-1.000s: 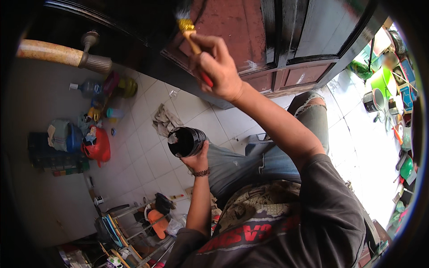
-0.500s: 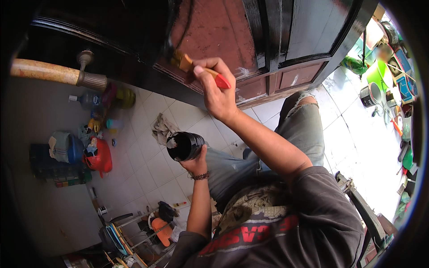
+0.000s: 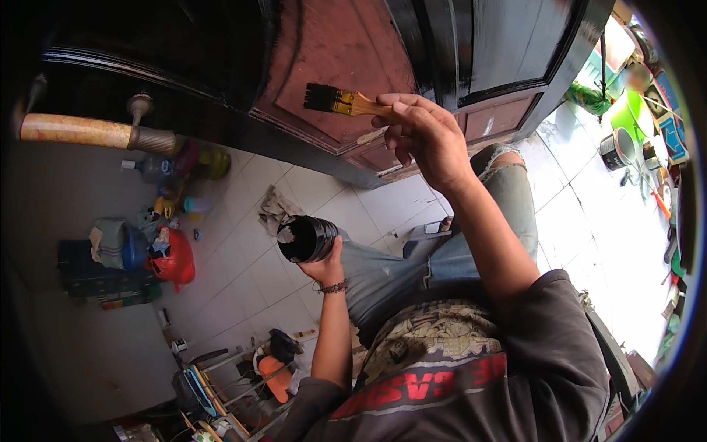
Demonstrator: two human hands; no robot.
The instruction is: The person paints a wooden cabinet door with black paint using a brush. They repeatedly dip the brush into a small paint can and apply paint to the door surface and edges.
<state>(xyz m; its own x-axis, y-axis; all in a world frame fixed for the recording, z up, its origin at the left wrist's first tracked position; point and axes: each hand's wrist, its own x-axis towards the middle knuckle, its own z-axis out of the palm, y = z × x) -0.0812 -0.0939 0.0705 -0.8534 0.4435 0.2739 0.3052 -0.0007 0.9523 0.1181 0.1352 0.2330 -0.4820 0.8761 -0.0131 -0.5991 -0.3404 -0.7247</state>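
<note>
Between the thumb and fingers of my right hand [image 3: 433, 140] is the wooden handle of a paintbrush [image 3: 346, 102]. Its flat bristles are black and point left, in front of a bare reddish-brown panel [image 3: 331, 51] of a wooden door. I cannot tell whether the bristles touch the panel. Glossy black covers the door frame [image 3: 434, 51] around that panel. Lower down, my left hand [image 3: 328, 271] grips a round black container [image 3: 315, 238] from below and beside it. The container's mouth tilts toward the left, and its inside is dark; how much paint it holds is hidden.
A door handle [image 3: 77, 131] juts out at the left. On the tiled floor lies a crumpled rag [image 3: 276, 208]. A red plastic bag [image 3: 173, 258] and water bottles stand at left. A paint can [image 3: 617, 149] and a green bucket [image 3: 630, 114] stand at right.
My right hand has moved right and turned, swinging the brush from pointing up-left to lying nearly level across the brown panel. My left hand keeps the container in nearly the same place.
</note>
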